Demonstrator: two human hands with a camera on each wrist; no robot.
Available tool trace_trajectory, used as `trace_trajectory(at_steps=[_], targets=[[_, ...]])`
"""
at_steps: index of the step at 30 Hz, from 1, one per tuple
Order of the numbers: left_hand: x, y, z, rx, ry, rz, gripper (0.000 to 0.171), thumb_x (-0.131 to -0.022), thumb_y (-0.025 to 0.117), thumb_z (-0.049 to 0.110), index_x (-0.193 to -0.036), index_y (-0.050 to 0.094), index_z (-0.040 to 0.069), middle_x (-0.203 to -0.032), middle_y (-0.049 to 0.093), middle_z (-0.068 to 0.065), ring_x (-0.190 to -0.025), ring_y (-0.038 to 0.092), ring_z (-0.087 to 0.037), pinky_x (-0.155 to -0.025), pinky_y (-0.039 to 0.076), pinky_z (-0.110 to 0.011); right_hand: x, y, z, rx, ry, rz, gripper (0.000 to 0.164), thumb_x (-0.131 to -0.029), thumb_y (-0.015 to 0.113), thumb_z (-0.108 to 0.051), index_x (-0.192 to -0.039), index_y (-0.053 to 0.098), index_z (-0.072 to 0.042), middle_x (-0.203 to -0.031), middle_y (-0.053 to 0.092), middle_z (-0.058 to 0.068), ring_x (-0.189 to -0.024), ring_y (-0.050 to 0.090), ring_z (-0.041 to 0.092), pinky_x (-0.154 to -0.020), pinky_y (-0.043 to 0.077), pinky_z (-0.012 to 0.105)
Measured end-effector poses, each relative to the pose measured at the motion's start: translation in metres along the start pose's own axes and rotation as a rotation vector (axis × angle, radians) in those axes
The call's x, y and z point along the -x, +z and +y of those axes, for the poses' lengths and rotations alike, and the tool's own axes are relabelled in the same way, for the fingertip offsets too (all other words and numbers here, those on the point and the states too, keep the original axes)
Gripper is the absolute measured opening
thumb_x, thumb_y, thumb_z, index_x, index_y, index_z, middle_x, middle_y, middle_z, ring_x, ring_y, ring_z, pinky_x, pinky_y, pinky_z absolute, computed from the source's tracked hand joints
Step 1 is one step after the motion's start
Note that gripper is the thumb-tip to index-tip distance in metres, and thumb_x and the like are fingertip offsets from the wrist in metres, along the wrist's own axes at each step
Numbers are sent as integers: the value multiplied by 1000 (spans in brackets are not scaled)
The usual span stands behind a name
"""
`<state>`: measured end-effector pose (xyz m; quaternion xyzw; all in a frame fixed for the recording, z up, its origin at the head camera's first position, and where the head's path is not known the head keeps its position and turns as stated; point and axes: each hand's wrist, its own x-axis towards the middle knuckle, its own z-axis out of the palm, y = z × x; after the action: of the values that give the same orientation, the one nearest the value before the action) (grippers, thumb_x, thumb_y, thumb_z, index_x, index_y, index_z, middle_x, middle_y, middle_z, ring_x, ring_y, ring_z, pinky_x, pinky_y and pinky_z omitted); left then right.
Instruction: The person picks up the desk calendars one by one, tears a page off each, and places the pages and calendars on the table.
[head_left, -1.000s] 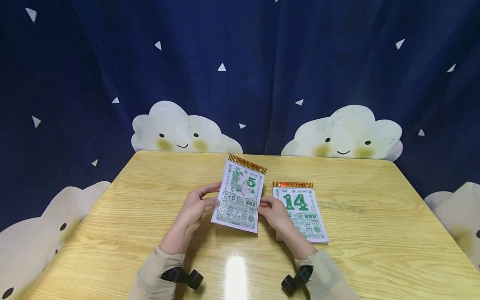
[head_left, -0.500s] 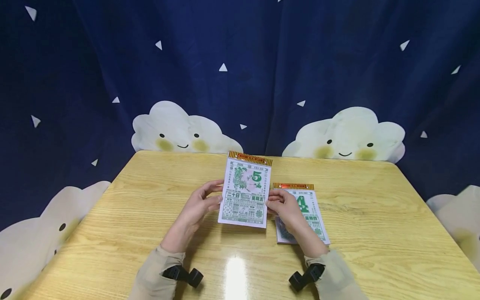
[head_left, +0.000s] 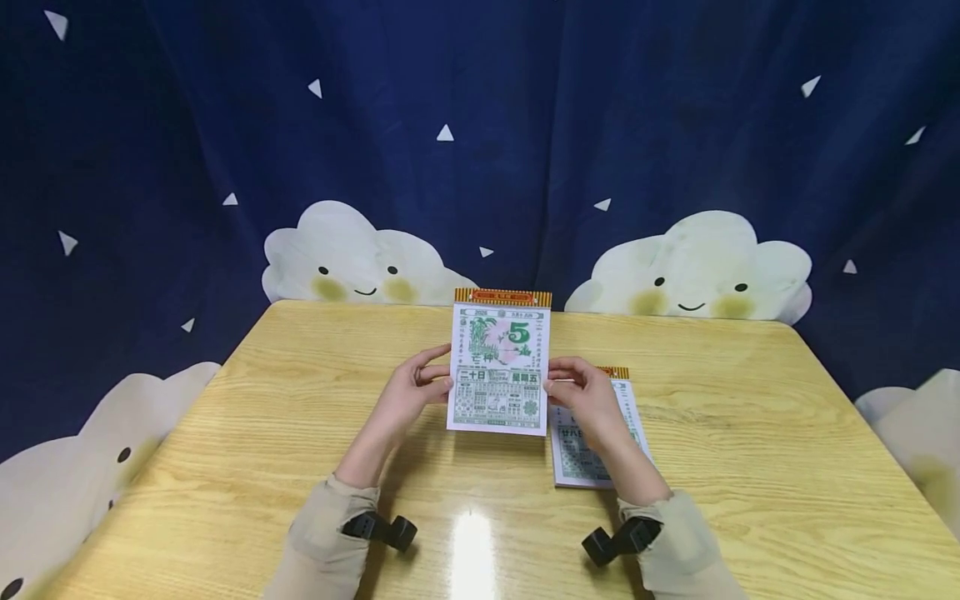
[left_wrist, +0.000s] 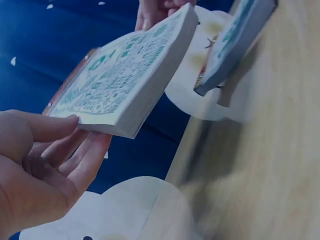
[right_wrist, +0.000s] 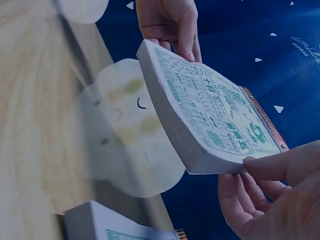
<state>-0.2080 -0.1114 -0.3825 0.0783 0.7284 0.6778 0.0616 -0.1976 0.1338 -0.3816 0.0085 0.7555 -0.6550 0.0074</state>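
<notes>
- Head view: your left grip (head_left: 408,387) pinches the left edge of the calendar pad (head_left: 498,362), and your right grip (head_left: 592,400) pinches its right edge.
- Head view: you have the pad between both hands, raised clear of the wooden surface (head_left: 750,400), its printed front facing you, a green 5 near the upper right and a striped band along the top.
- Head view: just to the right lies a second pad (head_left: 577,467) on the surface, partly hidden behind your right hand and forearm.
- Head view: you wear pale sleeves (head_left: 682,533), with a black device (head_left: 378,529) at each wrist; beyond the far edge hangs a dark blue curtain (head_left: 480,167) with white triangles and smiling clouds (head_left: 701,258).
- Left wrist view: your thumb rests on the front of the thick pad, and your other fingers reach underneath; the second pad shows at the upper right.
- Right wrist view: your thumb presses the near edge with your fingers below, your left hand holds the opposite edge, and the second pad's corner shows at the bottom.
</notes>
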Motion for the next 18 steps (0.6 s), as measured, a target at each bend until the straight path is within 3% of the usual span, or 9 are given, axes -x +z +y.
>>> trace_trajectory(at_steps=[4,9,12,18], targets=[[-9,1,1,46,18,-45,48,-87,53,-1,-134,42,3,-120,55,-24,-90,63,-16,-82,51,-39,-2,-7,-7,-2,-11,14,34,-85,58,-2,-118,54,4,-104,56,17,-82,58,9,-80,52,35],[-20,7,-2,152,37,-153,51,-91,49,3,-140,35,10,-120,54,-21,-90,62,-15,-81,50,-44,-6,-18,-12,23,-7,65,35,-87,58,-6,-121,54,2,-109,56,17,-83,58,8,-79,53,31],[-24,9,-4,205,39,-219,53,-93,46,5,-143,29,14,-119,56,-17,-91,62,-15,-80,51,-42,-7,-21,-13,13,1,83,35,-87,57,-6,-122,54,1,-111,55,16,-82,58,7,-81,52,32],[-29,6,-2,288,45,-272,59,-93,44,0,-145,24,17,-109,64,-11,-85,66,-17,-77,53,-38,-7,-20,-15,-25,-18,93,35,-87,58,-5,-121,55,1,-109,55,15,-80,60,6,-78,53,28]])
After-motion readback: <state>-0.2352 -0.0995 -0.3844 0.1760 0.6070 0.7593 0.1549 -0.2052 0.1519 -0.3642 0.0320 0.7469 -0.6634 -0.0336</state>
